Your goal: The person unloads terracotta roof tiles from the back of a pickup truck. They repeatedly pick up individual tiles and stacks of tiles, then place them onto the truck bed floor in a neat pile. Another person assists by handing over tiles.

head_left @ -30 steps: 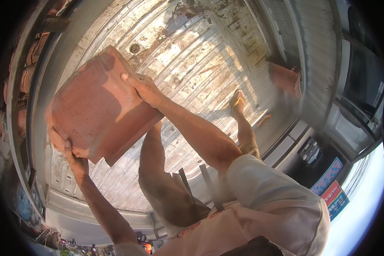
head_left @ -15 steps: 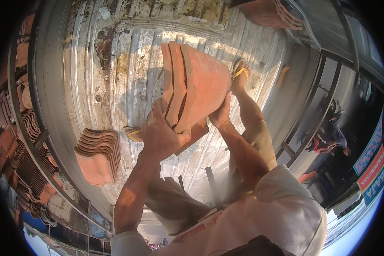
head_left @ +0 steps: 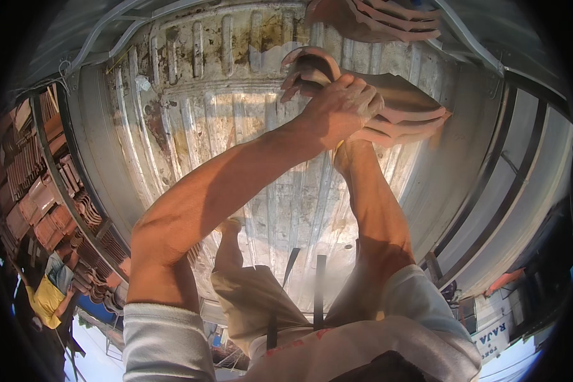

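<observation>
A small stack of curved terracotta roof tiles (head_left: 407,118) is tilted on its side at the upper right of the ribbed metal bed. My left hand (head_left: 347,111) is closed over the near edge of these tiles, its arm stretched across from the lower left. The right forearm (head_left: 385,216) runs up toward the underside of the same tiles. My right hand's fingers are hidden behind the tiles and the left hand. Just beyond the held stack lies another pile of roof tiles (head_left: 382,22), against the far end of the bed.
The worn, ribbed metal truck bed (head_left: 191,153) has side walls left and right, with dark rails (head_left: 490,184). Outside the left rail are many stacked roof tiles (head_left: 51,210) and a person in yellow (head_left: 48,302). A bare foot (head_left: 230,224) stands near the middle.
The held tiles have moved from the middle of the bed to the far right, close to the other pile, and turned. My left arm now reaches across; my right hand has become hidden.
</observation>
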Motion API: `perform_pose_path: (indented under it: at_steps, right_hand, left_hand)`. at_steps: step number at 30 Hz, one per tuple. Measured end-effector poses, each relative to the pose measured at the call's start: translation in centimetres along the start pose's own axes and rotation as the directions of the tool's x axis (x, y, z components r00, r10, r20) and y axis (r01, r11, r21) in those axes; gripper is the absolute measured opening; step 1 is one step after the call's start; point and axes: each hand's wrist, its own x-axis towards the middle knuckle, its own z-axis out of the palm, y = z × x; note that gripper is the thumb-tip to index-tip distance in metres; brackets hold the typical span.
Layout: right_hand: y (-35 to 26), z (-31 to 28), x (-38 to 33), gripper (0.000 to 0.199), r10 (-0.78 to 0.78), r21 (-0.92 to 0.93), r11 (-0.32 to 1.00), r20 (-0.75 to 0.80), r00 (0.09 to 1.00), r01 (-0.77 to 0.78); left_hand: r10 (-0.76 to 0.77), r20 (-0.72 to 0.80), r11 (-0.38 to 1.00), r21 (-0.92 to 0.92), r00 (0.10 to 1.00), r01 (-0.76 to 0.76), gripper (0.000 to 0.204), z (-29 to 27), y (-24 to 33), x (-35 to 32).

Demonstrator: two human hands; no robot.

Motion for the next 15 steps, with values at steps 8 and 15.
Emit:
perform_pose_path:
  at_steps: [8, 15]
  right_hand:
    - [0.2, 0.6, 10.6, 0.063, -0.196, -0.274, 0.932, 0.173, 0.965, 0.239]
    - [1.1, -1.1, 12.8, 0.060, -0.307, -0.452, 0.791, 0.287, 0.907, 0.411]
  left_hand:
    - [-0.070, 0.255, 0.995, 0.091, 0.964, 0.048, 0.066, 4.4, -4.8, 7.6]
    - [-0.396, -0.150, 0.918, -0.098, 0.906, 0.385, 0.082, 4.5, -3.2, 4.3]
